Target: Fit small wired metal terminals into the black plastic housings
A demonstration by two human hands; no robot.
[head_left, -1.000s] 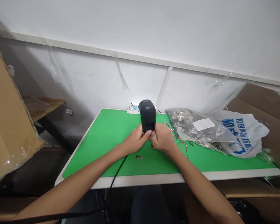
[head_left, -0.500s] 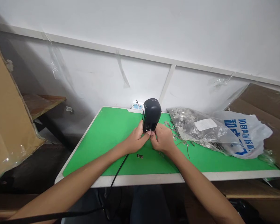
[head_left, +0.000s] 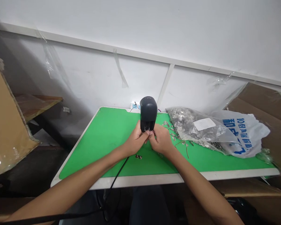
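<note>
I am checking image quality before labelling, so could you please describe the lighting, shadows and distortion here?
Head view: soft, even light; a broad shadow darkens the wall at left; the wide lens slightly bows the wall rail; the clear bag glints; the black device is sharp; the small metal parts on the green table are too fine to resolve.

A clear bag of metal parts [head_left: 192, 126] lies on the green mat [head_left: 103, 137], against a white bag with blue print [head_left: 244, 134]. Loose metal bits [head_left: 175, 137] lie just beside it.
</note>
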